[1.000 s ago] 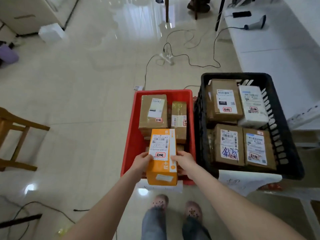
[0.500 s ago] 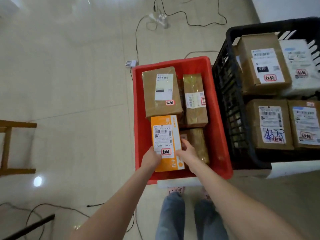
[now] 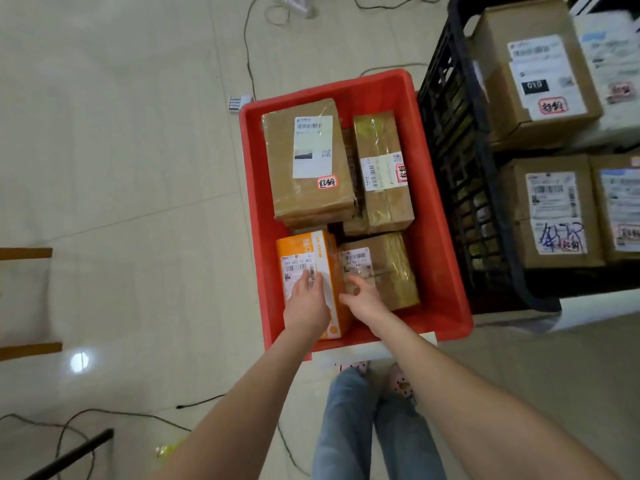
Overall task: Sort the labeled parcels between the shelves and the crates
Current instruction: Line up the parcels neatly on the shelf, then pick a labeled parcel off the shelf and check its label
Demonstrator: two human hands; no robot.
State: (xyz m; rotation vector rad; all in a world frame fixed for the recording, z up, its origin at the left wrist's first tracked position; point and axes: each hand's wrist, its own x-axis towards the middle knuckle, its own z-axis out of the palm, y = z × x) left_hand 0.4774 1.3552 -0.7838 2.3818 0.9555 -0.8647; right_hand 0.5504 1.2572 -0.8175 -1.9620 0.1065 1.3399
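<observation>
Pressed orange box down, left hand fingers straight; right hand fingers loosely curled, empty. Needed level seating in red crate.

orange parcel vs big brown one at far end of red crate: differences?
The orange parcel is bright orange and smaller; the big brown parcel is plain cardboard under glossy tape. The left hand rests on the orange parcel; the big brown parcel is untouched. Both lie label-up in the red crate.
</observation>
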